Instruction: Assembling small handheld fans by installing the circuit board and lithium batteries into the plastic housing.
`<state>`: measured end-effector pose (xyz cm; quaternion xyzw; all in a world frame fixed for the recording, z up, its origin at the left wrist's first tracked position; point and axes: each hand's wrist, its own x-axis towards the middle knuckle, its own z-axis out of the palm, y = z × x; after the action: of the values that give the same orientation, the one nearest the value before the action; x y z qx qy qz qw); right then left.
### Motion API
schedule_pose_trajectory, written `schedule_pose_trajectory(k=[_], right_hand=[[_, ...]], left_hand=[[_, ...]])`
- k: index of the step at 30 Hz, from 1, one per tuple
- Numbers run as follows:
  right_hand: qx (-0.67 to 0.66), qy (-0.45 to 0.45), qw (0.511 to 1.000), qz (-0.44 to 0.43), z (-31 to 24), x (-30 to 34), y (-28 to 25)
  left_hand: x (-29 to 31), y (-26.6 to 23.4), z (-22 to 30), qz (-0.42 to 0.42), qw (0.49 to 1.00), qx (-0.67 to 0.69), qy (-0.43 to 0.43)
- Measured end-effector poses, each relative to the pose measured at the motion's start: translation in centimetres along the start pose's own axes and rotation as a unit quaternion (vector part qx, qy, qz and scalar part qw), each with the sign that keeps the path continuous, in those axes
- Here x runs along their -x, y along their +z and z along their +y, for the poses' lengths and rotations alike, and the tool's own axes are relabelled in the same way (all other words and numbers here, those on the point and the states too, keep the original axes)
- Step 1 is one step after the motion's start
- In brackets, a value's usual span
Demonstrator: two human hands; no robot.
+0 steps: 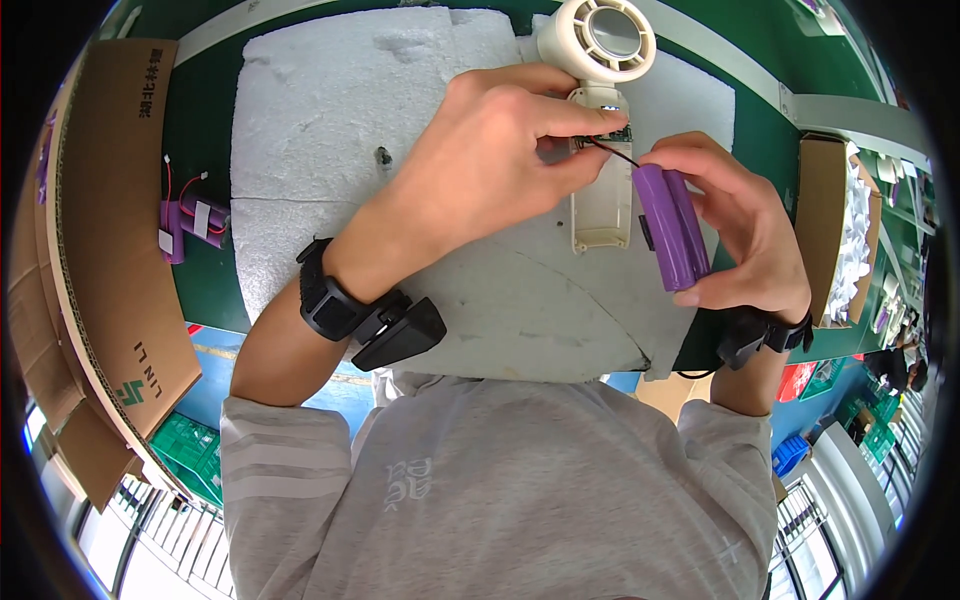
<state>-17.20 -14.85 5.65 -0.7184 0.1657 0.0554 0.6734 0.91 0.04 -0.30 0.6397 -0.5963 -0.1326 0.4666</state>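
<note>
My right hand (pixel 750 220) grips a purple battery pack (pixel 673 225) of joined cylindrical cells between thumb and fingers, tilted beside an opened handheld fan (pixel 601 215). The fan's cream housing lies with its round head away from me and its hollow handle toward me. A thin dark and red wire (pixel 613 151) runs from the top of the pack to the small green circuit board (pixel 622 132) in the handle. At that board my left hand (pixel 510 130) is closed, pinching the wire end; the plug itself is hidden behind the fingers.
White foam sheets (pixel 330 110) and a grey board (pixel 540 310) cover the green table. At left, more purple battery packs (pixel 190 226) with wires lie beside a large cardboard box (pixel 120 220). An open carton (pixel 822 230) of white parts stands at right.
</note>
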Motion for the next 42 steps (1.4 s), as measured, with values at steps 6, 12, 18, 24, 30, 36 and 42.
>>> schedule_pose_trajectory(k=[6, 12, 18, 24, 30, 36, 42], right_hand=[[0.061, -0.027, 0.997, 0.04, 0.9, 0.1, 1.6], [0.28, -0.128, 0.947, 0.09, 1.7, -0.6, 3.6], [0.348, -0.186, 0.908, 0.142, 1.6, -0.5, 5.4], [0.372, -0.163, 0.9, 0.159, 1.2, 0.3, 6.0], [0.393, -0.171, 0.888, 0.169, 1.4, 0.3, 6.2], [0.395, -0.166, 0.887, 0.172, 1.5, 0.2, 6.3], [0.415, -0.179, 0.874, 0.177, 1.5, -0.1, 6.3]], left_hand=[[-0.1, -0.4, 0.1, -0.024, 1.0, 0.007, -0.007], [-0.4, -1.1, 0.0, -0.041, 0.999, 0.003, 0.009], [-0.5, -1.4, -0.2, -0.048, 0.999, 0.002, 0.021], [-0.5, -1.4, 0.0, -0.058, 0.998, 0.022, -0.015], [-0.7, -1.1, -0.2, -0.052, 0.998, 0.036, -0.017], [-0.9, -1.3, -0.1, -0.066, 0.997, 0.031, -0.036], [-0.7, -1.7, -0.3, -0.091, 0.992, 0.038, -0.077]])
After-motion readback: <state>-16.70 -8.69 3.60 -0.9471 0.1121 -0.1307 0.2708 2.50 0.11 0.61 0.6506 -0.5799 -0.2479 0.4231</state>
